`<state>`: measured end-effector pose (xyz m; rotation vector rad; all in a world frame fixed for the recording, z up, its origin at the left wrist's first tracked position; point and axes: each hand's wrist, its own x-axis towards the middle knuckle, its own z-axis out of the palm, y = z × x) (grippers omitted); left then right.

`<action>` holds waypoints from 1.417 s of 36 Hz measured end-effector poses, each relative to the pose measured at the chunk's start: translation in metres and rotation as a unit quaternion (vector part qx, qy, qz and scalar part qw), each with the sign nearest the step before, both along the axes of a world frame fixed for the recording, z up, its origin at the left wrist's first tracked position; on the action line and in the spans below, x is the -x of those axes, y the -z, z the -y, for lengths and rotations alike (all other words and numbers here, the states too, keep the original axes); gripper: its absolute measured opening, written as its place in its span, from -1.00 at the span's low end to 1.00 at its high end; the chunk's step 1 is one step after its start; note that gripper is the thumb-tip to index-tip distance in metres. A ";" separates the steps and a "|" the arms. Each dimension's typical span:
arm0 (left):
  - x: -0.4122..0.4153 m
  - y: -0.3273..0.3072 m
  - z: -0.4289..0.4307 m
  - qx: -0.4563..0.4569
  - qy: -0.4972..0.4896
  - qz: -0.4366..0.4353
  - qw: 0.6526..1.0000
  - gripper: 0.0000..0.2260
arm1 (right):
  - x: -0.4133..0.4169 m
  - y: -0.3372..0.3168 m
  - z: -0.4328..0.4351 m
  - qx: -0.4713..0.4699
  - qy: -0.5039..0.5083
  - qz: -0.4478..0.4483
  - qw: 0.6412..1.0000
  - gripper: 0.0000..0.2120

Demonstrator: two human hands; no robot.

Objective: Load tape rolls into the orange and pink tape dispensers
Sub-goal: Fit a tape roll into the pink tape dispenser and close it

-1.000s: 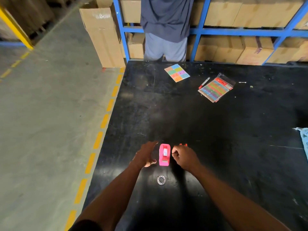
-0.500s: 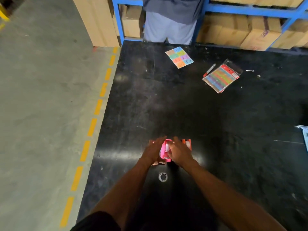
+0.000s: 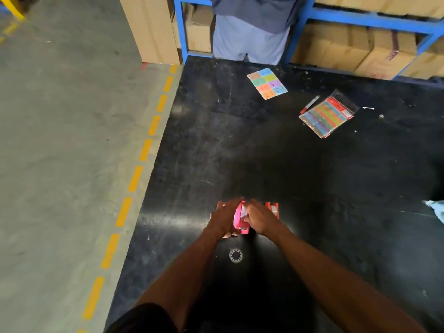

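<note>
- Pink plastic, glossy and blocky: the pink dispenser [image 3: 240,223] stands on the black bench [image 3: 300,176], its long axis running away from you, squarely between your hands.
- Your left hand [image 3: 224,218] is curled against its left flank, gripping the body; your right hand [image 3: 260,218] is closed over its top, where something white shows, though what the fingers pinch can't be told.
- The orange dispenser [image 3: 274,209] sits just beside your right hand, nearer that arm.
- A small clear tape roll [image 3: 235,255], ring-shaped, lies flat on the bench nearer you, between your forearms, apart from both hands.
- The bench is scuffed, matte and dusty.
</note>
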<state>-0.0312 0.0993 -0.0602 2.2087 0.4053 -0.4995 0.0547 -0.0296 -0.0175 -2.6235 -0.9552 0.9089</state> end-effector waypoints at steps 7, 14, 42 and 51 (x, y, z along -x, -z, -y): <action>0.008 -0.017 -0.001 -0.019 -0.022 0.071 0.997 -0.27 | 0.011 -0.009 0.005 0.006 0.000 -0.003 1.000 -0.75; 0.025 -0.027 0.006 0.162 -0.156 0.085 0.971 -0.72 | 0.024 -0.021 0.012 -0.042 0.002 0.013 0.999 -0.75; 0.056 -0.037 0.028 0.270 -0.202 0.075 0.938 -0.87 | 0.071 -0.035 0.061 -0.138 0.126 -0.033 0.982 -0.88; 0.054 -0.035 0.013 0.269 -0.236 0.071 0.931 -0.81 | 0.092 -0.013 0.077 -0.021 0.062 -0.033 0.997 -0.84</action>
